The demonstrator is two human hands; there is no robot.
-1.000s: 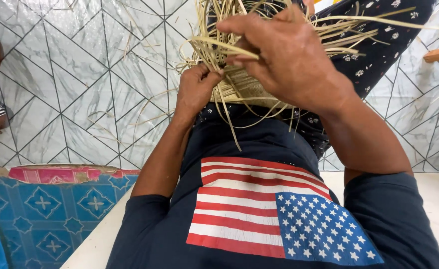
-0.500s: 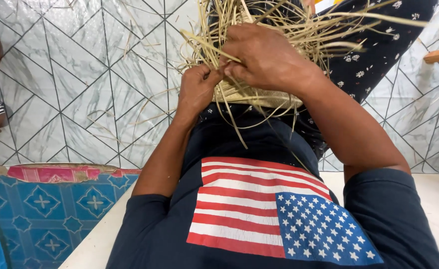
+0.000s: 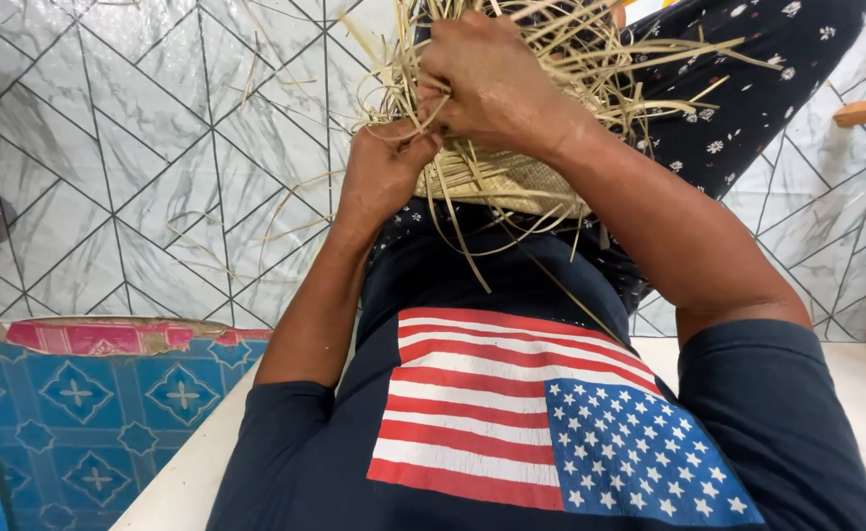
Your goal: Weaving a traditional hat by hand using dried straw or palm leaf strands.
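1. Weave [image 3: 502, 182] — a half-woven straw piece resting on the lap, directly ahead of both hands; its finished band runs left to right.
2. Strands [image 3: 649, 59] — loose ends fanning up and outward from the band's far edge.
3. Right hand [image 3: 497, 84] — above the weave, fingers closed together on a bunch of strands; the nearer hand to the loose ends.
4. Left hand [image 3: 384, 172] — just below and touching the right, pinched on strands at the band's left end.
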